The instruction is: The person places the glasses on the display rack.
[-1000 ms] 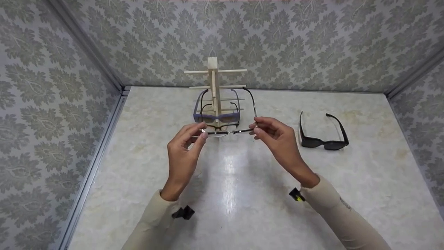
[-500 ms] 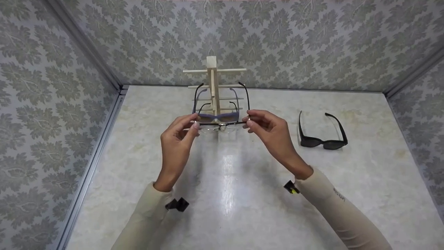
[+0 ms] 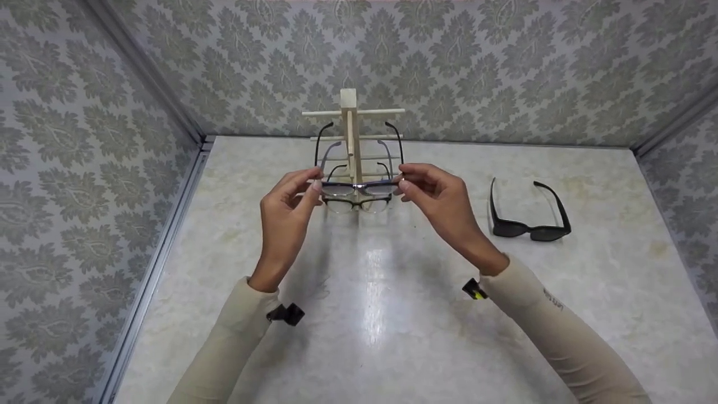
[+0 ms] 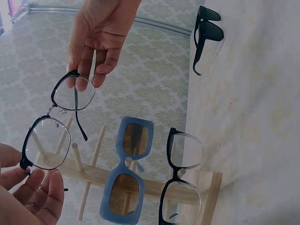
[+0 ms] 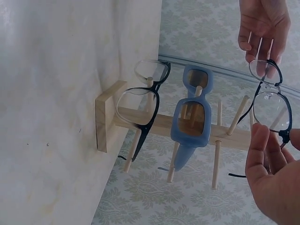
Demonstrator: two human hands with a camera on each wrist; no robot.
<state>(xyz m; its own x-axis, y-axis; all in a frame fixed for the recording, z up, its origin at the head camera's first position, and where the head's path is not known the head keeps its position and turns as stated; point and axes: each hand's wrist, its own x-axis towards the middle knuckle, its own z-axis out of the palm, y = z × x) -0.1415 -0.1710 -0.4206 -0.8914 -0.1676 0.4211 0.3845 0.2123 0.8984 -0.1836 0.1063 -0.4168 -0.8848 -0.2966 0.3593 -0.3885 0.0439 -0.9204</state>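
Between my two hands is a pair of black-rimmed eyeglasses (image 4: 60,108) with clear lenses, temples unfolded and pointing toward the stand. My left hand (image 3: 289,210) pinches its left hinge end, and my right hand (image 3: 435,199) pinches the right one. Both hold it in front of a wooden display stand (image 3: 348,100) with crosswise pegs. Lower on that stand hang blue sunglasses (image 5: 191,123) with brown lenses. Below those, nearest the base, sits another pair of dark-framed clear glasses (image 5: 152,105). In the head view the held glasses mostly cover the blue sunglasses.
Black sunglasses (image 3: 531,231) lie with temples spread on the marbled table (image 3: 449,348), right of my right hand. Patterned panels (image 3: 381,50) enclose the table at the back and sides, with a metal rail (image 3: 151,275) along the left edge.
Both hands have moved the eyeglasses away from me and up toward the stand. The frame, skewed earlier, is now level, with both temple tips near the upper pegs.
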